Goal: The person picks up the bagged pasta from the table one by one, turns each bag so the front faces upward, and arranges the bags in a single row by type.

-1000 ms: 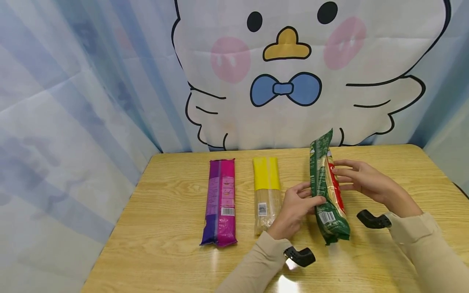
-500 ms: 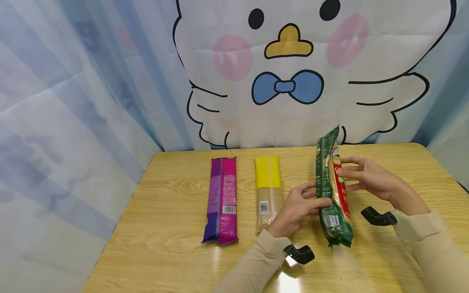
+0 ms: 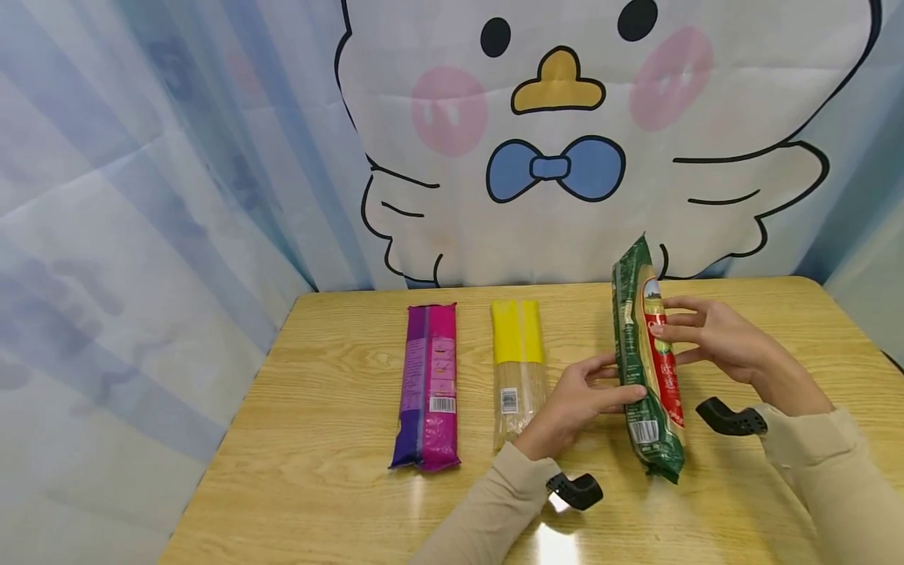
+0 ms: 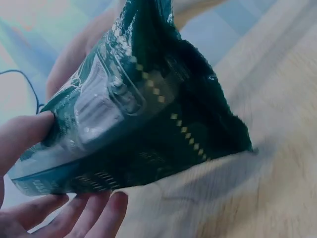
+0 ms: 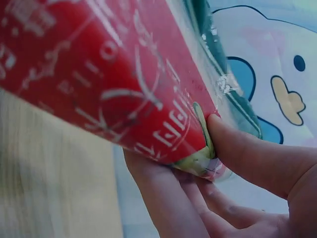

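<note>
A green packet of pasta (image 3: 639,369) with a red label stands tilted on its edge over the right half of the table. My left hand (image 3: 582,400) grips its left side, thumb across the barcoded face and fingers beneath, as the left wrist view shows. On the other side my right hand (image 3: 720,341) pinches the packet near its far end, thumb on the red label (image 5: 133,74) side and fingers underneath. The packet's lower end (image 4: 198,114) hangs close over the wood, its crimped seam free. Part of my left fingers is hidden behind it in the head view.
Left of my left hand lies a yellow-topped clear packet of noodles (image 3: 519,353), with my left wrist overlapping its near end. Further left lies a purple and pink packet (image 3: 427,384). A curtain (image 3: 551,235) with a cartoon bird hangs behind the wooden table (image 3: 318,439).
Between my two hands the green packet has shifted a little to the right and rolled, so more of its red label shows. The other two packets stay on the table.
</note>
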Demonstrator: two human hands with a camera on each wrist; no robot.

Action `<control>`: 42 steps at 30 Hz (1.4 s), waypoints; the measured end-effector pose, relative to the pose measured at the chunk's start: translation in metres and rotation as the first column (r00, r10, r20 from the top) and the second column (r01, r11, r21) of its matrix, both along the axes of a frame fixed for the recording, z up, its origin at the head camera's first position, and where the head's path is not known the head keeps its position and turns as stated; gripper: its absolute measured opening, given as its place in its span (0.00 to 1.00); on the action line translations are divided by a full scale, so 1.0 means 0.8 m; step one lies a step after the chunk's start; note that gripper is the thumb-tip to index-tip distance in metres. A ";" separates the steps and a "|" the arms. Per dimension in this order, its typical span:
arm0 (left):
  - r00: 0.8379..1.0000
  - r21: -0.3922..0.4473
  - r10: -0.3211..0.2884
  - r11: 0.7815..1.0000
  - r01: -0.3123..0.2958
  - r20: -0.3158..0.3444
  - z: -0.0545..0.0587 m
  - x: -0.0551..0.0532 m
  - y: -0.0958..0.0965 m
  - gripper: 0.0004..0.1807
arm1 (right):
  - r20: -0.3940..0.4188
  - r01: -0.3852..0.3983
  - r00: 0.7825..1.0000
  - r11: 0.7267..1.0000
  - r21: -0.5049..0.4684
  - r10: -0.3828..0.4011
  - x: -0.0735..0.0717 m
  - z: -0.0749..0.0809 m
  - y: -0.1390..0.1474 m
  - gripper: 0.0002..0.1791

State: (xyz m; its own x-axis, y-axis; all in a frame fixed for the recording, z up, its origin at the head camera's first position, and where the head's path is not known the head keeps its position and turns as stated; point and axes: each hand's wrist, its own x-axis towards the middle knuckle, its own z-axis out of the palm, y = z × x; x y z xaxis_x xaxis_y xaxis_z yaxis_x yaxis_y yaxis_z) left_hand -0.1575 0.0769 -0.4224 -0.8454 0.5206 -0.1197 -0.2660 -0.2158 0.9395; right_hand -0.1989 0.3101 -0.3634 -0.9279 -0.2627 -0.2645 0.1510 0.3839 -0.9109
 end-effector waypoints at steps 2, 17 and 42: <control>0.999 -0.021 0.005 1.000 -0.006 -0.035 0.003 0.002 -0.001 0.29 | -0.028 0.011 1.000 1.000 0.017 -0.011 0.002 0.005 0.000 0.45; 0.927 -0.431 0.203 0.840 -0.330 -0.314 0.044 0.024 0.027 0.31 | -0.118 0.083 0.990 0.995 0.059 -0.075 0.001 0.022 -0.006 0.44; 0.923 -0.388 0.287 0.844 -0.371 -0.258 0.040 0.022 0.031 0.31 | -0.088 0.042 0.995 0.998 0.050 -0.038 0.001 0.021 -0.009 0.42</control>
